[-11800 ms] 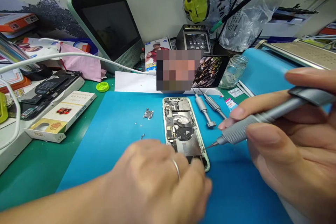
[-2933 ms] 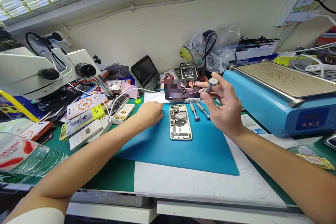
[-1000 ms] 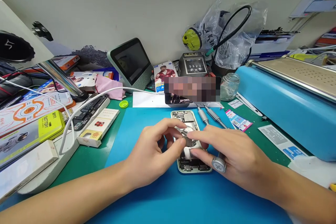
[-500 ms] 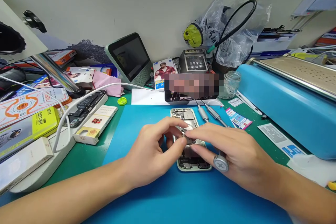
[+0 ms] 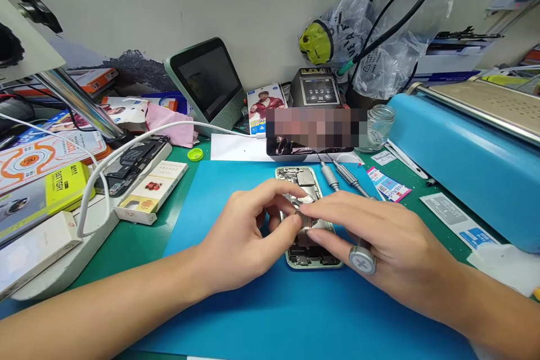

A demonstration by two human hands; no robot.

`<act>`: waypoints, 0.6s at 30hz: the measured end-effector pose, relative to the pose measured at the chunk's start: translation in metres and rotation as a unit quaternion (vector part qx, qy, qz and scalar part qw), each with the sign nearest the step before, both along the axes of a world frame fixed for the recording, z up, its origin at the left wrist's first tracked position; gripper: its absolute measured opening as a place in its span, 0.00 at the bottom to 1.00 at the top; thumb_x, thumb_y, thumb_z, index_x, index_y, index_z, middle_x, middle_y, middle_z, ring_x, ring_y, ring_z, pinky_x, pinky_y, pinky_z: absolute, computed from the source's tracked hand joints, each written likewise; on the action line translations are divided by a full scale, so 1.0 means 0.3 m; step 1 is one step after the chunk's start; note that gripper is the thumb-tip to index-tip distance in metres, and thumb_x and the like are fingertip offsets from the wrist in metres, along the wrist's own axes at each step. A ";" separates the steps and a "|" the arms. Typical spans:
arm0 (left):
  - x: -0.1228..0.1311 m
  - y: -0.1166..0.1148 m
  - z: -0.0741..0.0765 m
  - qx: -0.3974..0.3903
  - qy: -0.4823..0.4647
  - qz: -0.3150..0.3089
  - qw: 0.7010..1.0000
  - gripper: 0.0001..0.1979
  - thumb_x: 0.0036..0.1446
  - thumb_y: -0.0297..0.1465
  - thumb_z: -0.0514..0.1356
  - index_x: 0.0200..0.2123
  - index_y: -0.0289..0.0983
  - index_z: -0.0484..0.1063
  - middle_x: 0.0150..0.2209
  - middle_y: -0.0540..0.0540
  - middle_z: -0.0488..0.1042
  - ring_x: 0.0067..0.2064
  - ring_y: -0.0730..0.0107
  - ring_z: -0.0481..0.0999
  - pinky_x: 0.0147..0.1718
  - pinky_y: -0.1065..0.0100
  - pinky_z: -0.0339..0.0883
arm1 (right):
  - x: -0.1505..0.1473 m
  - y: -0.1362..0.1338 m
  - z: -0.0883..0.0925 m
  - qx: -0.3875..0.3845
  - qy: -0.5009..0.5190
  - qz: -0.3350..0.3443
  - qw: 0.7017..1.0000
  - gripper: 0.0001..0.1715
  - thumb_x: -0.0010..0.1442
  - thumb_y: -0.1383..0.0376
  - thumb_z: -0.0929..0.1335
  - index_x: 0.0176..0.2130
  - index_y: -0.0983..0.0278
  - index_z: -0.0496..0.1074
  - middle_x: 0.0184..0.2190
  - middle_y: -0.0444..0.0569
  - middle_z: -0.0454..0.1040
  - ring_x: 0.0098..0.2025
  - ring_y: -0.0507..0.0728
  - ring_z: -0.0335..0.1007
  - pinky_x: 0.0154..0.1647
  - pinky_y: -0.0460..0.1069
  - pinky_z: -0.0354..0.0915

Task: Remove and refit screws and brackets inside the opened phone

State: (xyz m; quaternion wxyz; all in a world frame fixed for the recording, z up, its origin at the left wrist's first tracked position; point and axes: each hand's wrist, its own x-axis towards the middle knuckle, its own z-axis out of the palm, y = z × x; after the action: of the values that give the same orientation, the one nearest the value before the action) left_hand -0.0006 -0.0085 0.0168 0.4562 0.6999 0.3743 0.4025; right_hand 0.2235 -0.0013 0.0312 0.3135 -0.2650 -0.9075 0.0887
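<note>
"Where do you see the opened phone (image 5: 304, 248)?"

"I see it lying flat on the blue mat (image 5: 236, 315), in the middle, under both hands. Its inner parts are facing up, and the fingers cover much of its centre."

"And what does your left hand (image 5: 248, 230) do?"

"With it I pinch a small part (image 5: 297, 211) between thumb and finger, just above the phone. This part is too small for me to say what it is."

"The right hand (image 5: 379, 236), does it grip also?"

"Yes, its fingers are closed around a grey screwdriver (image 5: 361, 260), and I see mainly the round cap with a cross. Its index fingertip is very near the small part; if it touches, I cannot tell."

"What is around them?"

"Beyond the phone, on its right, two other grey screwdrivers (image 5: 331, 175) lie side by side. Behind them is a second phone (image 5: 310, 149), with a blurred screen, and beside it a glass jar (image 5: 379, 128). On the left I see a white and gold box (image 5: 154, 191) and a green cap (image 5: 195, 154). Far on the right stands a blue machine (image 5: 459, 163)."
</note>
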 end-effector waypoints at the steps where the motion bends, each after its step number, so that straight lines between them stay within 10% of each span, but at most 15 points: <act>1: 0.000 0.000 0.001 -0.001 -0.003 -0.001 1.000 0.09 0.67 0.29 0.61 0.50 0.40 0.73 0.33 0.52 0.80 0.32 0.74 0.76 0.27 0.74 0.63 | -0.001 0.000 0.000 0.002 -0.003 -0.001 1.000 0.13 0.71 0.72 0.68 0.54 0.66 0.73 0.44 0.50 0.82 0.44 0.53 0.81 0.44 0.46 0.75; 18: -0.006 0.007 -0.004 0.094 0.091 0.106 0.986 0.10 0.65 0.22 0.58 0.46 0.40 0.74 0.41 0.54 0.75 0.42 0.73 0.69 0.41 0.68 0.62 | -0.013 -0.021 -0.010 -0.087 -0.091 0.007 0.992 0.10 0.72 0.69 0.66 0.49 0.62 0.76 0.39 0.47 0.80 0.39 0.54 0.79 0.37 0.48 0.71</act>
State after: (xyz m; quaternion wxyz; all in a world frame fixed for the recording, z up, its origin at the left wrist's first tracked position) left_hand -0.0023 -0.0064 0.0155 0.3072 0.7295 0.4471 0.4168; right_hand 0.2195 -0.0077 0.0282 0.2044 -0.2920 -0.9230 0.1452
